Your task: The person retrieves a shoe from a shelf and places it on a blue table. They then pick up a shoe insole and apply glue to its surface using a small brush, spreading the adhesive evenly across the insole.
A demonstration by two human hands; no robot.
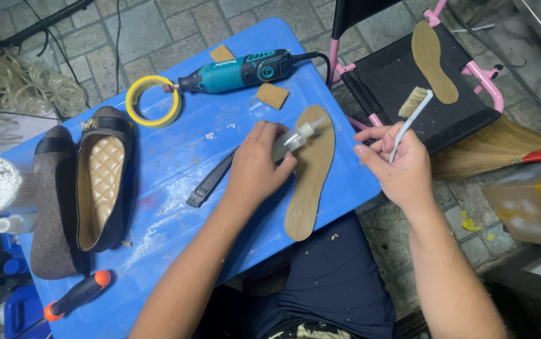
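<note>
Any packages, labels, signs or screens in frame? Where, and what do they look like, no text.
Rotary tool, top of the blue table: teal and black, pale printed label on its body.
Yellowish plastic bag, floor at right: crumpled, translucent, a white package corner inside.
Glue bottle, in the left hand: small, clear, no label visible.
No signs or screens.

A small clear glue bottle (292, 141) is tilted, nozzle over a tan insole (311, 172) laid lengthwise on the blue desk (220, 163), toe past the near edge. A white brush (412, 110) is held upright, bristles up.
</note>
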